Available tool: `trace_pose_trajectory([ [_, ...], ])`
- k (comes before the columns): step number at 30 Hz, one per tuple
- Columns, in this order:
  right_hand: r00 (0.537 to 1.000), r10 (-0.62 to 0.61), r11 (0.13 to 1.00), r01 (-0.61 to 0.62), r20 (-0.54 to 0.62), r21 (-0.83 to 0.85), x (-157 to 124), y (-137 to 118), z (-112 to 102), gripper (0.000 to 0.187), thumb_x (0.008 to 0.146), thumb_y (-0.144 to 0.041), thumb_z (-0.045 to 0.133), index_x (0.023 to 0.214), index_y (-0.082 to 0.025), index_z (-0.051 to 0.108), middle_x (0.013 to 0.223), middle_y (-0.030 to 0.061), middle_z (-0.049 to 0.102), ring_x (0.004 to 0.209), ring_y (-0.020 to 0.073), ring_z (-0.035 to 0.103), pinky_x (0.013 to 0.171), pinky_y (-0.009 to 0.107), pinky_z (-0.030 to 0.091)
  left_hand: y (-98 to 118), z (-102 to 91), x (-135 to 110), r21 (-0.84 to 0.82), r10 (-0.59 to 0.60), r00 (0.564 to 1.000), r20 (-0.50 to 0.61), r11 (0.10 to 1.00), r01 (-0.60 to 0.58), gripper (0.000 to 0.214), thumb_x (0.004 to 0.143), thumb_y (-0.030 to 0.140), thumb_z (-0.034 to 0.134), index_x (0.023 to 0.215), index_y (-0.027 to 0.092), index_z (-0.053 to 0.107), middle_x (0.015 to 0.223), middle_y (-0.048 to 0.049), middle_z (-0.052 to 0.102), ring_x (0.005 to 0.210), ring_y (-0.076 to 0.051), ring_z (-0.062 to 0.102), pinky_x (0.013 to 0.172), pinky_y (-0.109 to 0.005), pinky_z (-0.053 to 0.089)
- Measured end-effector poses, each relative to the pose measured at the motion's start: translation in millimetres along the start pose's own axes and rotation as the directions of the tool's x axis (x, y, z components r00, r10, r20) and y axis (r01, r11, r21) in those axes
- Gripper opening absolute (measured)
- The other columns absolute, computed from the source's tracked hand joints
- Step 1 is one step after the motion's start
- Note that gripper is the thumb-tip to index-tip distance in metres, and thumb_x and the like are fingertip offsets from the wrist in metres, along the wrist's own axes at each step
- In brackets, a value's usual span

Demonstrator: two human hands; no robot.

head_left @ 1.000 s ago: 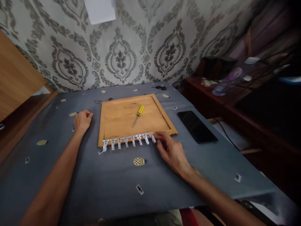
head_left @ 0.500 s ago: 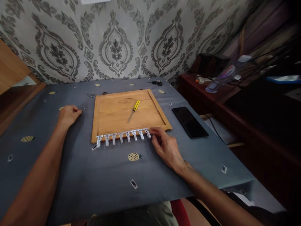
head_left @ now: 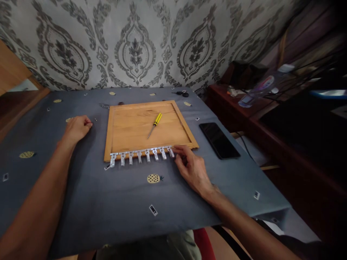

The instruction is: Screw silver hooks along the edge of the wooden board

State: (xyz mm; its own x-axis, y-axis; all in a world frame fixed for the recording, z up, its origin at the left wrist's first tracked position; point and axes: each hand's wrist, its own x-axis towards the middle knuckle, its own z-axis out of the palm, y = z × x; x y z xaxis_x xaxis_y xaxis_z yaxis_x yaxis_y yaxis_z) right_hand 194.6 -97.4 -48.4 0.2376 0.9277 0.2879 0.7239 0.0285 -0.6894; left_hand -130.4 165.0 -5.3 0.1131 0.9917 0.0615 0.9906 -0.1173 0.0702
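A wooden panel (head_left: 130, 126) with a raised frame lies flat on the cloth-covered table. Along its near edge runs a silver metal hook rail (head_left: 148, 151), its several hooks pointing toward me. My right hand (head_left: 193, 169) is at the rail's right end, index finger on the rail and thumb just below, fingers curled. A yellow-handled screwdriver (head_left: 155, 124) rests on the panel, tip toward me. Left of the panel, my left hand (head_left: 78, 129) sits on the cloth with its fingers pinched together; what is between them is hidden. A tiny screw-like piece (head_left: 95, 119) lies just beyond those fingertips.
A black phone (head_left: 219, 141) lies right of the panel. Black-handled keys or a small tool (head_left: 183, 94) are at the back. A plastic bottle (head_left: 260, 90) stands on the dark red desk (head_left: 246, 124) at right. A wooden cabinet (head_left: 13, 79) is at far left.
The view has shifted slightly. My left hand has drawn a little away from the tiny piece on the cloth. My right hand stays at the rail's end.
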Motion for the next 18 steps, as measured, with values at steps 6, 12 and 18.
trace_pose_trajectory([
  [6,1.0,0.006,1.0,-0.006,-0.005,0.0,-0.6,-0.6,-0.3,0.027,0.09,-0.02,0.047,0.114,-0.018,0.059,0.103,0.0107,0.08,0.086,0.0213,0.078,0.069,0.03,0.058,4.4,-5.1,-3.8,-0.007,0.028,1.0,0.003,1.0,-0.028,0.009,0.087,0.018,0.06,0.092,0.016,0.067,0.086,-0.0026,0.067,0.089,-0.021,0.061,0.081,-0.026,0.042],
  [12,1.0,0.013,1.0,-0.013,0.0,-0.004,-0.1,-0.7,0.2,0.026,0.091,-0.02,0.047,0.113,-0.018,0.06,0.105,0.0113,0.08,0.084,0.0209,0.077,0.065,0.03,0.057,10.1,-19.2,-7.1,-0.149,-0.009,1.0,0.01,0.989,0.01,0.013,0.083,0.012,0.058,0.088,0.014,0.069,0.077,-0.0006,0.068,0.091,-0.02,0.065,0.089,-0.028,0.045],
  [18,1.0,-0.001,1.0,0.001,-0.007,-0.014,0.5,-0.8,-0.3,0.025,0.09,-0.019,0.048,0.112,-0.02,0.06,0.104,0.0094,0.081,0.082,0.0202,0.077,0.068,0.03,0.058,35.4,-36.3,-17.7,-0.423,0.051,0.998,0.03,0.905,-0.033,0.013,0.084,0.019,0.059,0.093,0.014,0.068,0.077,-0.0003,0.07,0.067,-0.011,0.062,0.071,-0.023,0.052],
])
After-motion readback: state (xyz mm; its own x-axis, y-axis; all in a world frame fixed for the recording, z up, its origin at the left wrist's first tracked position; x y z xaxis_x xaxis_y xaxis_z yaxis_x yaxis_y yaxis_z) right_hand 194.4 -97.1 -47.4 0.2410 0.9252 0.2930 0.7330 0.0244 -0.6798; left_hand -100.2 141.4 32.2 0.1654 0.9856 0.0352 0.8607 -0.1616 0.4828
